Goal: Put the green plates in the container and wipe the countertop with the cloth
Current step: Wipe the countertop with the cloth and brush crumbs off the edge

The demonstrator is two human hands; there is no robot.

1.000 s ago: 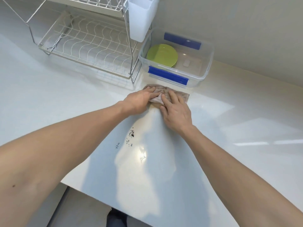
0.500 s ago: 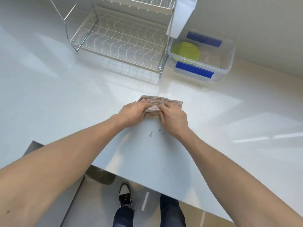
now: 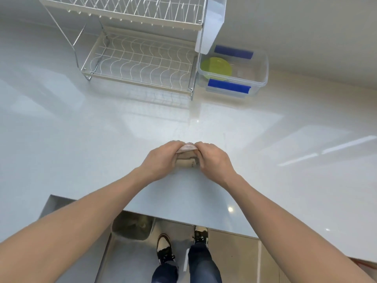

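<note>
Gripping the cloth (image 3: 186, 148) from both sides, the left hand (image 3: 161, 159) and the right hand (image 3: 214, 159) sit close together on the white countertop (image 3: 102, 139), not far from its near edge. Fingers of both hands are curled shut around the fabric, which is bunched into a small roll between them. Only a narrow band of it shows in the gap between the knuckles, with a folded part tucked underneath by the thumbs; the rest is hidden inside the two fists. A few dark specks show on the lower fold.

Well beyond the hands, at the back right of the counter, a clear container (image 3: 263, 74) with blue clips stands just beside a wire dish rack (image 3: 138, 62). Green plates (image 3: 216, 66) lie stacked in its left part. A white cutlery holder (image 3: 212, 21) hangs on the rack's right end, above the container's corner.

Below the counter edge, two legs and shoes (image 3: 164, 247) stand on the floor.
</note>
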